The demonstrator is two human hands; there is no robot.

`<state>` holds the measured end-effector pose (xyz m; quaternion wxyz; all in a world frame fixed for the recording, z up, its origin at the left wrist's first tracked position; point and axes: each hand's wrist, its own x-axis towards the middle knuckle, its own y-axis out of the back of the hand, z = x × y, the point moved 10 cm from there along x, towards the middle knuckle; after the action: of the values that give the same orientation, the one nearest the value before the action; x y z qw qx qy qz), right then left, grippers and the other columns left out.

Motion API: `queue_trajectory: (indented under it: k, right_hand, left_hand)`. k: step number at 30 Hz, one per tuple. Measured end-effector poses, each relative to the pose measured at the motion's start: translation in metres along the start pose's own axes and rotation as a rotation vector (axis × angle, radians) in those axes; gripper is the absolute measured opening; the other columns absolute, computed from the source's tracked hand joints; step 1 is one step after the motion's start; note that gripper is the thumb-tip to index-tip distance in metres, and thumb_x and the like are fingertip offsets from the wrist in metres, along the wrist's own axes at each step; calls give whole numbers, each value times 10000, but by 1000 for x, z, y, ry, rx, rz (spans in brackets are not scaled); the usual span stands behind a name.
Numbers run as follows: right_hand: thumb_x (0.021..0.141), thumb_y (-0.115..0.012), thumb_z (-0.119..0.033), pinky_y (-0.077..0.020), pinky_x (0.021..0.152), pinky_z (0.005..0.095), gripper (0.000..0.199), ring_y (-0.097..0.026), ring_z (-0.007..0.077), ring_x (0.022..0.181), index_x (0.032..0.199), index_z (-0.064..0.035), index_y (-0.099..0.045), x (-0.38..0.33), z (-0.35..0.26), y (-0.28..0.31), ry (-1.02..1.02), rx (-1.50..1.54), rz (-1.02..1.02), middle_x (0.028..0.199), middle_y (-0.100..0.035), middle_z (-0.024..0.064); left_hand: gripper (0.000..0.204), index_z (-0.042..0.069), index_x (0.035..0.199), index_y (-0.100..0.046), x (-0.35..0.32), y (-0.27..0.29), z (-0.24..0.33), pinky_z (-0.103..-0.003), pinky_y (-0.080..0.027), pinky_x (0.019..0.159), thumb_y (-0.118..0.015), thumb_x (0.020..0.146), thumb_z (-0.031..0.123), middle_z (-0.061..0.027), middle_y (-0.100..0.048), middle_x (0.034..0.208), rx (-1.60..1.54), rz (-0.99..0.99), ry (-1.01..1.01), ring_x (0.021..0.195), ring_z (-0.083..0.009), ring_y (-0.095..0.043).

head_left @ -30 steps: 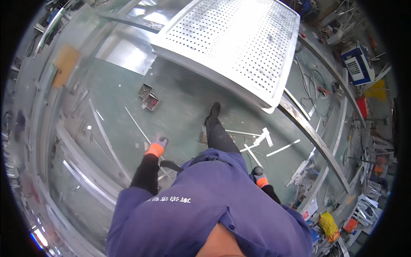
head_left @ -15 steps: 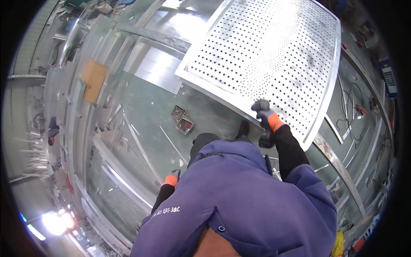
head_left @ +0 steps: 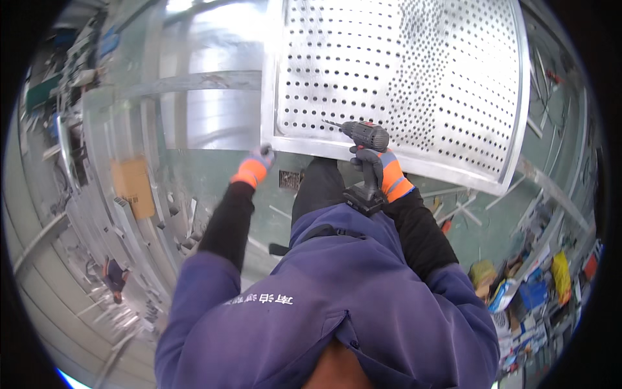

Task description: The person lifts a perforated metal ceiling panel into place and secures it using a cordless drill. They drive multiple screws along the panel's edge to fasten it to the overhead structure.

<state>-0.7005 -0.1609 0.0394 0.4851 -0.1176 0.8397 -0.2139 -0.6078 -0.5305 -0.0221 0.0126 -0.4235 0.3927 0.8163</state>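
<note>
A black cordless drill point(head_left: 370, 137) is gripped by its handle in my right hand point(head_left: 390, 174), gloved in grey and orange. Its thin bit points left over the near edge of a large white perforated metal panel point(head_left: 324, 144), and its battery base hangs close to my jacket. My left hand point(head_left: 256, 165), in a matching glove, is at the panel's near left corner. Its fingers are curled against the edge there, partly blurred. Rows of round holes cover the panel, which has a raised rim.
Shiny sheet metal point(head_left: 217, 113) lies left of the panel, crossed by a metal bar point(head_left: 194, 82). A small box of hardware point(head_left: 289, 179) sits on the floor. A cardboard piece point(head_left: 134, 188) and long metal profiles stand at left. Another person point(head_left: 115, 277) is farther off.
My left hand has risen from my side to the panel's corner. The drill, previously hanging downward in my right hand, is now raised with its bit pointing left. My view has turned.
</note>
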Motion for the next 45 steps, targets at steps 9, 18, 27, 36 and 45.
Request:
queue_trajectory:
  k: [9,18,27,36,45]
  right_hand:
    - [867,-660,-141,-514,571,277,328,-611,138,660,1152,20,-634,67,115,-36,-284,185,-15,914,-698,92]
    - [855,-671,-44,-523,731,270,540,-635,122,827,1363,-28,-485,127,160,-46,-355,317,-70,1006,-705,103]
    - [875,-676,-179,-484,675,258,289,-583,115,734,1092,12,-662,139,164,-41,-277,259,0,850,-647,49]
    - [839,-677,-76,-525,666,298,393,-612,147,740,1218,-9,-597,145,160,-34,-283,310,36,945,-665,77]
    - [817,-672,-53,-519,662,312,288,-605,166,705,1100,-29,-628,145,165,-36,-404,316,-61,883,-634,54]
  left_hand:
    - [838,216,1579,-272,229,61,137,-575,-192,1185,-483,904,667,-61,-267,1630,922,513,-487,1484,-330,-262]
    - [944,10,1511,-317,231,54,158,-528,-273,1160,-745,791,444,-268,-293,1540,510,581,-776,1423,-468,-262]
    - [877,37,1540,-277,229,40,157,-513,-226,1178,-716,837,324,-263,-253,1559,500,521,-819,1435,-448,-255]
    - [855,32,1543,-270,232,43,155,-509,-206,1181,-703,843,265,-263,-254,1553,443,497,-795,1440,-439,-248]
    - [848,13,1540,-264,227,42,159,-515,-206,1180,-678,831,226,-270,-241,1555,461,485,-819,1435,-444,-249]
